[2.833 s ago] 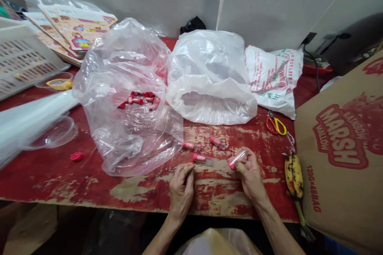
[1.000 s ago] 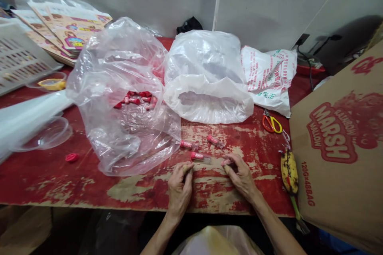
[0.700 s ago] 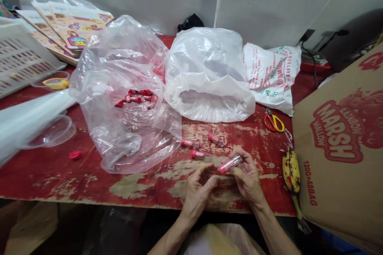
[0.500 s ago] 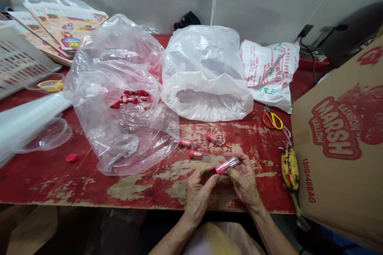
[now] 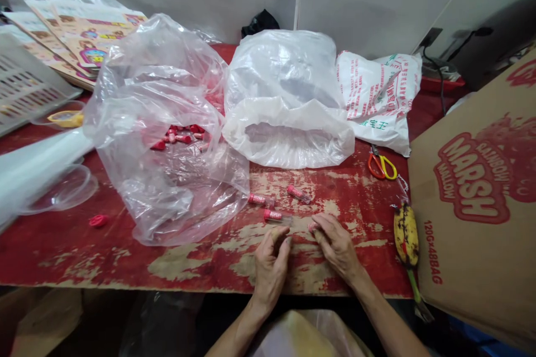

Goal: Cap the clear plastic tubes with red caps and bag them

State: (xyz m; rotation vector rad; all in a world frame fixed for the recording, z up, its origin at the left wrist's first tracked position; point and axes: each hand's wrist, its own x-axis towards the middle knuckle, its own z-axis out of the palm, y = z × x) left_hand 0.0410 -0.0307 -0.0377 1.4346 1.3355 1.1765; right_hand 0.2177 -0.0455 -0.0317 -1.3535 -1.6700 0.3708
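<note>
My right hand (image 5: 337, 246) rests on the red board with curled fingers, and only a pink tip (image 5: 312, 227) shows at the fingertips, most likely a small capped tube mostly hidden in them. My left hand (image 5: 271, 268) lies just left of it, fingers slightly curled around nothing visible. Closest to my left fingertips is a clear tube with a pink cap (image 5: 276, 216). Two similar tubes (image 5: 262, 199) (image 5: 298, 194) lie farther ahead. Several red pieces (image 5: 176, 136) sit inside a clear plastic bag (image 5: 167, 195) to the left.
The worn red board (image 5: 125, 251) carries a white plastic bag (image 5: 288, 111), a printed white sack (image 5: 379, 103), orange-and-yellow scissors (image 5: 382, 166) and a spotted banana (image 5: 406, 240). A cardboard carton (image 5: 473, 178) stands at right; a white crate (image 5: 25, 89) and printed cards (image 5: 79, 33) lie at back left.
The clear pink-capped tube held up between my hands has gone from view, leaving a pink tip at my right fingertips. My left hand has moved back from it and lowered.
</note>
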